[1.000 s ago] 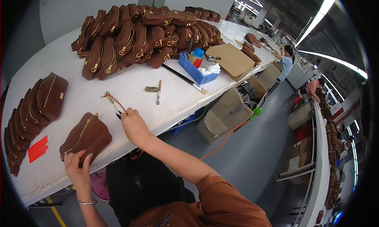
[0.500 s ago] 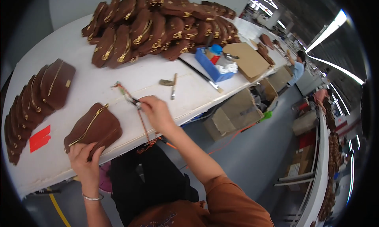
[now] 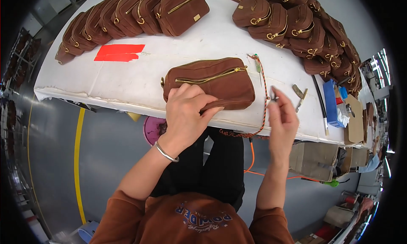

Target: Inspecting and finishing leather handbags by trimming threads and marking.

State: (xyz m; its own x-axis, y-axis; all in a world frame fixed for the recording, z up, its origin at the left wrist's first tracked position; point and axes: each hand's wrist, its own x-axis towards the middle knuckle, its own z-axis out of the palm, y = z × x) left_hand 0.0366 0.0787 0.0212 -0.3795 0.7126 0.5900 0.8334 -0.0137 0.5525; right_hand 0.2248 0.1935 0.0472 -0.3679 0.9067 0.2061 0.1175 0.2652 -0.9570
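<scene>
On the white table (image 3: 190,44) in front of me lies a brown zippered bag (image 3: 229,85) with a gold zip across its top face. My left hand (image 3: 188,110) grips its near edge, fingers on top and thumb at the front seam. To the right of the bag, my right hand (image 3: 283,119) is raised with thumb and fingers pinched. A small dark tool shows between the fingertips, too blurred to name. Beside that hand runs an orange-and-black braided cord (image 3: 266,97). A green-handled tool with a thin metal shaft (image 3: 258,66) lies by the cord's far end.
Several similar bags stand in a row (image 3: 135,15) at the back left, near red tape (image 3: 118,52). More are piled (image 3: 305,27) at the back right. A blue box (image 3: 333,104), a long black-handled brush (image 3: 320,102) and a small wooden-handled tool (image 3: 302,100) lie right.
My view has swung left and down, shifting the bag towards its middle. My left hand stays on the bag's near edge. My right hand remains pinched around the dark tool near the cord.
</scene>
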